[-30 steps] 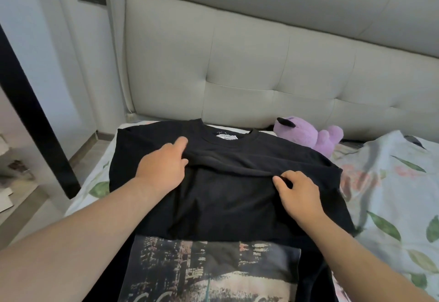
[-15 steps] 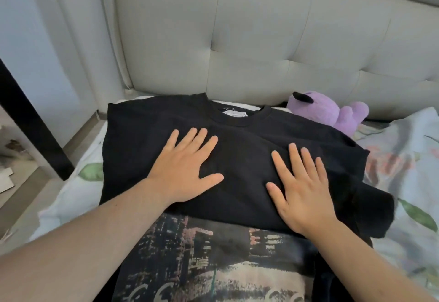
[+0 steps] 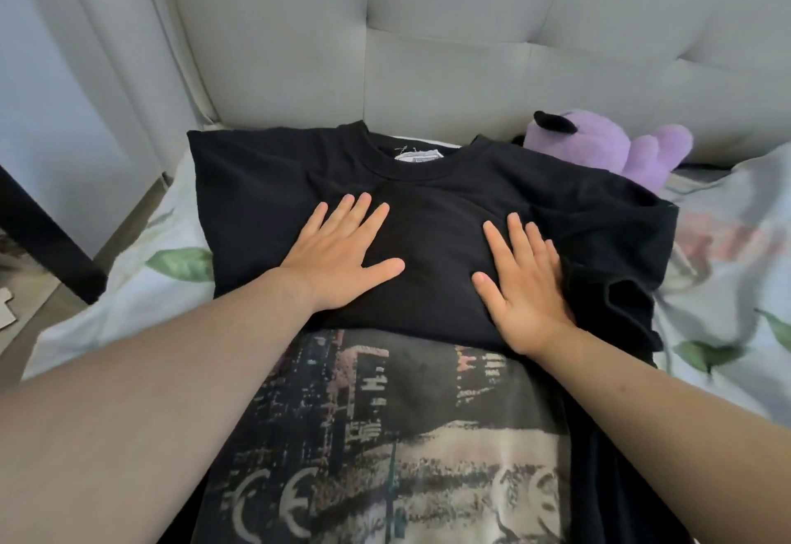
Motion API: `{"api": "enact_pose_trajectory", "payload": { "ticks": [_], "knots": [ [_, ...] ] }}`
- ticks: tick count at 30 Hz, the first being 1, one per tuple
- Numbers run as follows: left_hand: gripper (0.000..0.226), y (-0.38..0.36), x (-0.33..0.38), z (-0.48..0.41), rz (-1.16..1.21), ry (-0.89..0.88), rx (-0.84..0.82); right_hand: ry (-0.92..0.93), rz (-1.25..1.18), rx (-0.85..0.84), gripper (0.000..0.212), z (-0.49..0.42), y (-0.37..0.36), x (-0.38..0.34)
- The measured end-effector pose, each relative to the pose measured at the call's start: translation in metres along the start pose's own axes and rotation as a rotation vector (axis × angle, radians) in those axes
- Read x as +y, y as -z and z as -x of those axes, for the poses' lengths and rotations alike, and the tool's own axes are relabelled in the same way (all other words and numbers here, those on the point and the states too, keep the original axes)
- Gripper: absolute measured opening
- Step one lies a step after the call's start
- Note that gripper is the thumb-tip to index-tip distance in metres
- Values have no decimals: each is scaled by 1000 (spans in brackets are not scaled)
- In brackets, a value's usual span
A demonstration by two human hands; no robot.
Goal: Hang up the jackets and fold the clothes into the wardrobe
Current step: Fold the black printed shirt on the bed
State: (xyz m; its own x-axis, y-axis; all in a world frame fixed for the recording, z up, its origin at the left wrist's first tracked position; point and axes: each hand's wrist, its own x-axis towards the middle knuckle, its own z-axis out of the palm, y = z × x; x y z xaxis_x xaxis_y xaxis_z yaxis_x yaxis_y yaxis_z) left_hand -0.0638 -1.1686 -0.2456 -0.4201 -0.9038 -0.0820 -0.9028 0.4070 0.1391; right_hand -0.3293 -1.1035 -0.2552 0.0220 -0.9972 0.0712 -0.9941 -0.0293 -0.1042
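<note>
A black T-shirt (image 3: 265,184) lies flat on the bed, collar and white label toward the headboard. Its lower part shows a printed city graphic (image 3: 406,436); a black fold covers the chest above it. My left hand (image 3: 338,257) lies flat with spread fingers on the left of the fold. Flat on the fold's right side is my right hand (image 3: 522,287), its outer edge against a bunched sleeve (image 3: 620,287).
A purple plush toy (image 3: 599,145) sits by the padded grey headboard (image 3: 428,51) at the back right. A leaf-patterned blanket (image 3: 727,278) covers the bed on both sides. A dark post (image 3: 47,244) and floor lie at the left.
My hands let go of the pinched fabric, spread flat on the fold and stayed pressing. The view has tilted lower and closer over the shirt.
</note>
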Motion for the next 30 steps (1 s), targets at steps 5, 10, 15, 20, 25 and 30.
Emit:
{"api": "enact_pose_trajectory", "payload": {
  "ticks": [5, 10, 15, 20, 25, 30],
  "knots": [
    [84, 32, 19, 1, -66, 111, -200, -37, 132, -330, 73, -12, 37, -12],
    [74, 28, 15, 102, -97, 125, -84, 143, 419, -147, 74, 63, 97, 13],
    [77, 16, -15, 226, 22, 287, -18, -215, 379, -138, 67, 133, 121, 63],
    [79, -9, -1, 340, 469, 585, -66, -212, -112, -134, 56, 228, 120, 21],
    [33, -27, 9, 411, 505, 823, -112, -354, -181, -345, 54, 325, 91, -1],
    [18, -22, 29, 448, 947, 992, -226, -539, -288, -434, 58, 393, 83, -6]
  ]
}}
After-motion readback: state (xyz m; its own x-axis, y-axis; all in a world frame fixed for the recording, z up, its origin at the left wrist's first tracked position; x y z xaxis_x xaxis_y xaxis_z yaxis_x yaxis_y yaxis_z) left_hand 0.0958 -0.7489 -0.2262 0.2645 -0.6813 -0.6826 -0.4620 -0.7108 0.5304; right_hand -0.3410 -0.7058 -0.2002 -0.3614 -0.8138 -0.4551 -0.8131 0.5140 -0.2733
